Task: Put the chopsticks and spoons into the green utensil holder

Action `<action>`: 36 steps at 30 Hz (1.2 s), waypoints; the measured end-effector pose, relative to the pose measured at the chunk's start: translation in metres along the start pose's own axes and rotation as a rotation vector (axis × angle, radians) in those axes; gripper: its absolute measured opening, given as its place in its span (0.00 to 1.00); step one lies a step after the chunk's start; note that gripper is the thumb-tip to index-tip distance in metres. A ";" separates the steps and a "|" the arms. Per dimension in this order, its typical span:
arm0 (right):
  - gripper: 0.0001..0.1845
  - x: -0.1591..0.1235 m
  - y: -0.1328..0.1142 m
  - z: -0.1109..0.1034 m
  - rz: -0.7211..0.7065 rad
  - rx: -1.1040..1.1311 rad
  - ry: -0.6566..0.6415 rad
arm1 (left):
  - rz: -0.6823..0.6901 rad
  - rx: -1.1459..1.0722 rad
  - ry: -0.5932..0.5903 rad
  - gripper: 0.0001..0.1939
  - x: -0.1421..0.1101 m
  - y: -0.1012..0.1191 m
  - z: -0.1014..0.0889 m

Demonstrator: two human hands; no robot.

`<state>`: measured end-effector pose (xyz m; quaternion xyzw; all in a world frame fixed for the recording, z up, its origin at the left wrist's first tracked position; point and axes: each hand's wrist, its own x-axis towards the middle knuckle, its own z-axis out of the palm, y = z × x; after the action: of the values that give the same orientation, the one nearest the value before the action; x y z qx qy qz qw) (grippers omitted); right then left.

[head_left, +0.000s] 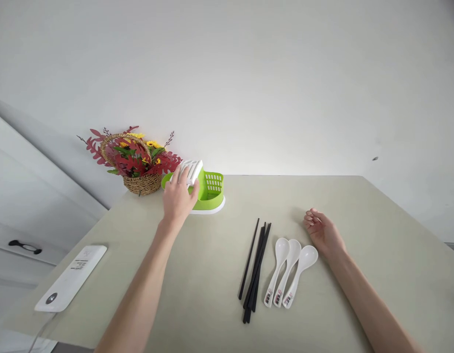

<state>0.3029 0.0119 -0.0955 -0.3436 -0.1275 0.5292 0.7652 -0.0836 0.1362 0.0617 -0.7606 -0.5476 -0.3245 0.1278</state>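
My left hand (pixel 178 200) reaches to the back of the table, its fingers and thumb closed around a white slotted lid (pixel 195 168). The lid is tilted and sits over the left part of a green cutlery holder (pixel 211 201), whose right part is an open basket with a white base under it. My right hand (pixel 324 232) rests on the table with curled fingers and nothing visible in them. Just left of it lie three white spoons (pixel 293 252), bowls pointing away from me. Beside the spoons is a loose bunch of several black chopsticks (pixel 258 267).
A wicker basket (pixel 142 185) of red leaves and yellow flowers stands against the wall, left of the holder. A white power strip (pixel 72 277) with a cable lies at the table's left edge. White drawers (pixel 43 211) with a black handle are beyond that edge.
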 end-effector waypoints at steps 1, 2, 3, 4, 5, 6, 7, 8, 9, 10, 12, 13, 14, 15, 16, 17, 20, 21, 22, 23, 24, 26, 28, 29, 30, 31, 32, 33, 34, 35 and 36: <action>0.15 0.000 0.000 0.000 0.002 0.009 0.001 | 0.004 0.004 -0.003 0.27 0.000 0.006 0.002; 0.15 0.000 0.000 0.000 0.003 0.016 0.001 | 0.007 0.009 -0.005 0.27 -0.001 0.013 0.005; 0.15 0.000 0.000 0.000 0.002 0.021 0.002 | 0.009 0.015 -0.006 0.28 -0.002 0.021 0.009; 0.15 0.000 0.001 0.001 0.001 0.026 0.003 | 0.009 0.020 -0.005 0.28 -0.002 0.030 0.013; 0.15 0.000 0.001 0.001 -0.001 0.030 0.004 | 0.011 0.025 -0.007 0.29 -0.002 0.039 0.017; 0.15 0.000 0.001 0.001 -0.003 0.034 0.004 | 0.016 0.028 -0.011 0.29 -0.002 0.049 0.022; 0.15 0.000 0.001 0.001 -0.005 0.038 0.005 | 0.023 0.027 -0.015 0.29 -0.002 0.059 0.026; 0.14 0.000 0.001 0.001 -0.007 0.042 0.005 | 0.037 0.023 -0.018 0.30 -0.002 0.069 0.031; 0.14 0.000 0.002 0.001 -0.008 0.046 0.006 | 0.052 0.015 -0.021 0.30 -0.001 0.079 0.035; 0.14 0.001 0.002 0.001 -0.009 0.049 0.007 | 0.069 0.008 -0.026 0.31 0.000 0.089 0.038; 0.13 0.001 0.002 0.000 -0.008 0.055 0.009 | 0.105 -0.001 -0.059 0.31 0.001 0.110 0.044; 0.13 0.002 0.002 0.000 -0.006 0.057 0.009 | 0.122 -0.002 -0.088 0.31 0.001 0.120 0.046; 0.13 0.003 0.002 -0.001 -0.005 0.057 0.009 | 0.139 -0.001 -0.120 0.32 0.000 0.130 0.047; 0.13 0.003 0.002 -0.001 -0.003 0.057 0.009 | 0.158 -0.001 -0.152 0.32 0.000 0.140 0.047; 0.13 0.004 0.002 -0.001 -0.002 0.056 0.009 | 0.182 0.000 -0.180 0.32 -0.001 0.151 0.047; 0.13 0.004 0.003 -0.002 -0.003 0.054 0.010 | 0.211 0.000 -0.205 0.33 -0.002 0.160 0.046; 0.13 0.006 0.004 -0.003 -0.012 0.055 0.019 | 0.301 0.009 -0.283 0.34 -0.005 0.186 0.041; 0.13 0.006 0.004 -0.004 -0.018 0.060 0.024 | 0.331 0.019 -0.313 0.35 -0.006 0.193 0.038; 0.13 0.006 0.004 -0.004 -0.024 0.068 0.028 | 0.363 0.033 -0.347 0.35 -0.006 0.199 0.035; 0.12 0.006 0.004 -0.004 -0.030 0.079 0.032 | 0.396 0.047 -0.378 0.35 -0.006 0.204 0.032; 0.13 0.006 0.004 -0.004 -0.034 0.092 0.035 | 0.430 0.060 -0.404 0.34 -0.006 0.208 0.029; 0.13 0.005 0.004 -0.004 -0.039 0.118 0.036 | 0.487 0.075 -0.436 0.34 -0.006 0.214 0.024; 0.13 0.004 0.003 -0.002 -0.039 0.140 0.034 | 0.516 0.072 -0.446 0.33 -0.007 0.218 0.022; 0.14 0.004 0.003 -0.001 -0.040 0.149 0.032 | 0.520 0.062 -0.445 0.33 -0.007 0.219 0.023; 0.14 0.003 0.003 0.000 -0.041 0.156 0.032 | 0.521 0.047 -0.441 0.33 -0.007 0.220 0.024; 0.14 0.003 0.003 0.001 -0.043 0.163 0.031 | 0.521 0.027 -0.432 0.32 -0.008 0.221 0.027; 0.14 0.002 0.003 0.002 -0.047 0.168 0.031 | 0.522 0.003 -0.421 0.32 -0.009 0.221 0.029; 0.14 0.001 0.003 0.003 -0.053 0.174 0.032 | 0.522 -0.025 -0.407 0.32 -0.010 0.221 0.032; 0.14 0.001 0.002 0.004 -0.060 0.180 0.032 | 0.522 -0.058 -0.396 0.31 -0.011 0.221 0.035; 0.14 0.000 0.002 0.004 -0.069 0.188 0.032 | 0.523 -0.096 -0.387 0.31 -0.012 0.220 0.036; 0.14 -0.001 0.001 0.005 -0.080 0.196 0.032 | 0.525 -0.136 -0.378 0.32 -0.013 0.218 0.037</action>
<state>0.2994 0.0133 -0.0925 -0.2700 -0.0763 0.5028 0.8176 0.1271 0.0669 0.0607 -0.9293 -0.3242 -0.1692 0.0521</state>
